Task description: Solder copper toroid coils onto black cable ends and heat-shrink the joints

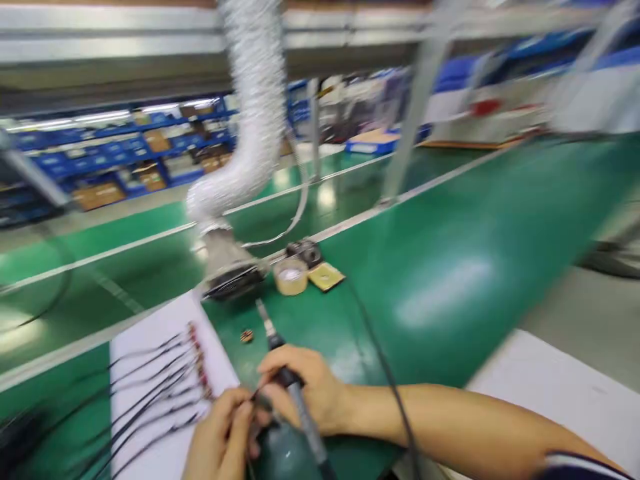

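My right hand (320,390) is closed around a soldering iron (275,340), whose metal tip points away from me over the green bench. Beside it, my left hand (220,437) is closed in a pinch, its fingertips meeting those of the right. Something small and dark sits between the fingertips, too blurred to name. To the left, black wires (150,393) lie across a white board (155,323), their ends by a row of small reddish parts (200,360). A small coppery round piece (247,336) rests near the iron's tip.
Above the bench hangs a foil fume duct (240,167) with a dark nozzle (235,277). A tape roll (291,277), a yellow square pad (326,275) and a dark object (305,251) stand by the bench divider. The iron's black cable (380,353) crosses my right forearm.
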Demonstrator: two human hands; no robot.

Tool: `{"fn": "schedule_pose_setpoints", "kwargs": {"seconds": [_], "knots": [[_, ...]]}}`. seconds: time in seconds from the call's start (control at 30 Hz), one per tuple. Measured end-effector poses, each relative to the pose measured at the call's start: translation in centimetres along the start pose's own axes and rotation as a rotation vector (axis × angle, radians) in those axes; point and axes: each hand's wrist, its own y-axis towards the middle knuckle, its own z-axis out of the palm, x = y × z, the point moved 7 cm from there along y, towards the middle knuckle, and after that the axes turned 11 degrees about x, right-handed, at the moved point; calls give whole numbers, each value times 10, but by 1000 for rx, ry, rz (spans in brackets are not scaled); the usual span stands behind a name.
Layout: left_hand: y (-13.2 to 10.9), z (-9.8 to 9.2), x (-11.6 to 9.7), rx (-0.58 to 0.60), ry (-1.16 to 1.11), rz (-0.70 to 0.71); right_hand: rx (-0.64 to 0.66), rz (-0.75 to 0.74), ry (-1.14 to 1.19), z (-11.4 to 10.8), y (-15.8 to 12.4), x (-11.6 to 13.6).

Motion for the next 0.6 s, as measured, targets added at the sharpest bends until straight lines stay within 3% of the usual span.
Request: {"fn": "schedule_pose_setpoints", "kwargs": {"seconds": [0.1, 0.27, 0.6], "knots": [[-12, -5, -1, 118, -174, -14, 65, 89, 46, 0, -4, -2], [-9, -3, -3, 113, -208, -6, 144, 128, 32, 3, -9, -4], [-13, 0, -7, 152, -207, -4, 154, 164, 119, 7, -12, -8]]}}
